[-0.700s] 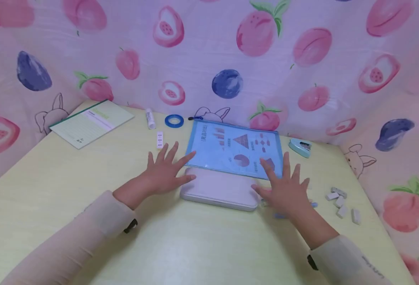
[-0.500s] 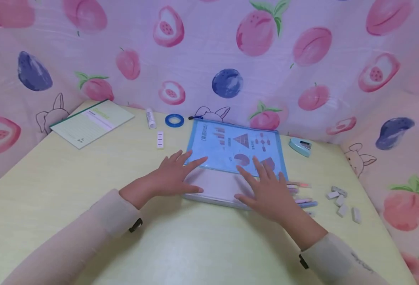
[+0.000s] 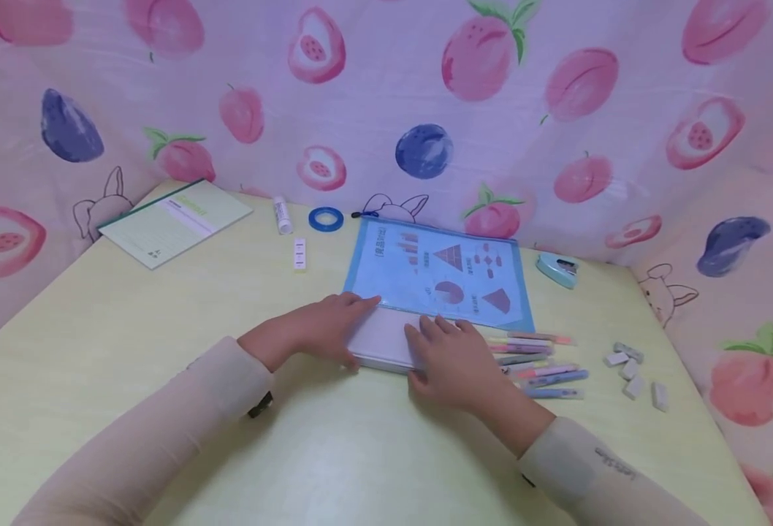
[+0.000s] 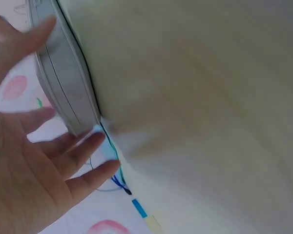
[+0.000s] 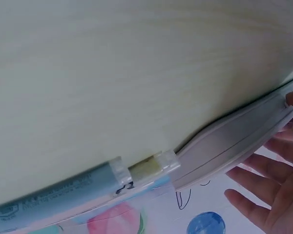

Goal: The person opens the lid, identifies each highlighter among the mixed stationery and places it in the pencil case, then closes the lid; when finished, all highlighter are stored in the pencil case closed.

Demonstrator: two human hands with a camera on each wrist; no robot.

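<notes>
A flat white case [image 3: 383,340] with rounded corners lies on the table, just in front of a blue zip folder [image 3: 396,292] printed with charts. My left hand [image 3: 317,329] is at the case's left end, thumb by the front edge; in the left wrist view its fingers reach loosely past the case [image 4: 68,83]. Over the right part is my right hand [image 3: 459,369], fingers across the top. The right wrist view has its thumb against the front side of the case [image 5: 224,146], the other fingers extended behind. The right hand hides the case's right end in the head view.
Several capped highlighter pens [image 3: 557,378] lie right of the case, then several small white blocks [image 3: 633,387]. Along the back are a stapler [image 3: 557,270], a blue tape roll [image 3: 326,219], a glue stick [image 3: 283,216], a pink-white strip [image 3: 299,254] and a notepad [image 3: 176,221].
Both hands have come inward and down, from spread above the case to its left end and right part. The highlighters have come into view beside the right hand. The case stays in place.
</notes>
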